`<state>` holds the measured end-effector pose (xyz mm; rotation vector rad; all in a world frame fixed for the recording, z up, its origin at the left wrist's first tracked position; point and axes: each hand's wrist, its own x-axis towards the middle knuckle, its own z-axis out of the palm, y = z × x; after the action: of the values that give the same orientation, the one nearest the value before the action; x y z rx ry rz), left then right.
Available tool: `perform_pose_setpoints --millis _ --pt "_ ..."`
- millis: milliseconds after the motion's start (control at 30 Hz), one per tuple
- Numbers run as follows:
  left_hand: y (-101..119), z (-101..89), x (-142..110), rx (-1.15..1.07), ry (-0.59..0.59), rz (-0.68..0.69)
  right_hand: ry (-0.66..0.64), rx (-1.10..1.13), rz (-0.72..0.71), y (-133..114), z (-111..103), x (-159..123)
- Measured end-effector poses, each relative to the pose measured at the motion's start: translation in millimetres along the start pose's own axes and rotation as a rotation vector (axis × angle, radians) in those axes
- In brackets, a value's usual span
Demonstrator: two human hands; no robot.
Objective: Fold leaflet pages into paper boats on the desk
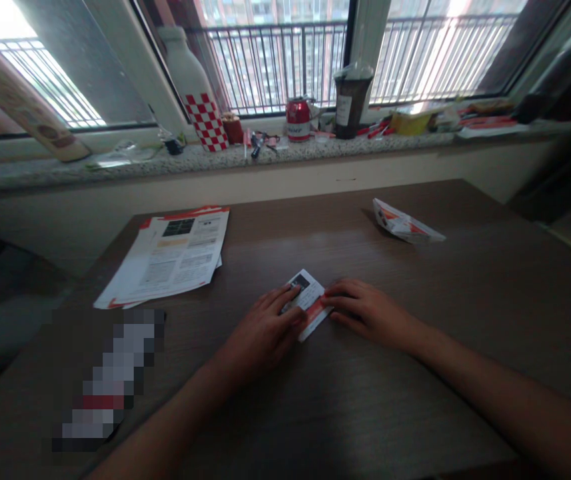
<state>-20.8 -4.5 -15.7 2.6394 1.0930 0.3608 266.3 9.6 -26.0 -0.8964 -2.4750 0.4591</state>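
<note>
At frame centre I saw the left hand [269,325], fingers loosely spread, presumably steadying folded paper [312,306]. The right hand [369,312], fingers slightly parted, met its edge; pinching was unclear.

Folded paper [317,308] partly hidden by hands [265,327] [372,310]

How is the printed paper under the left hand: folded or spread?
Folded, apparently: the printed paper makes a compact piece, much smaller than the stacked sheets.
</note>
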Motion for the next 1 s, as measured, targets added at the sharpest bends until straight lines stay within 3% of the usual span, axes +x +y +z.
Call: perform_pose_setpoints --millis 267,600,1000 --pt "-2.7 6.8 1.8 -0.004 0.019 -0.020 0.033 -0.015 0.032 0.4 5.1 2.4" --pt "1.3 7.5 4.0 -0.017 -0.039 0.083 0.003 -0.094 0.092 8.0 16.2 2.7" --pt "6.5 8.2 1.3 0.066 -0.033 -0.015 -0.038 -0.131 0.083 9.6 17.6 0.7"
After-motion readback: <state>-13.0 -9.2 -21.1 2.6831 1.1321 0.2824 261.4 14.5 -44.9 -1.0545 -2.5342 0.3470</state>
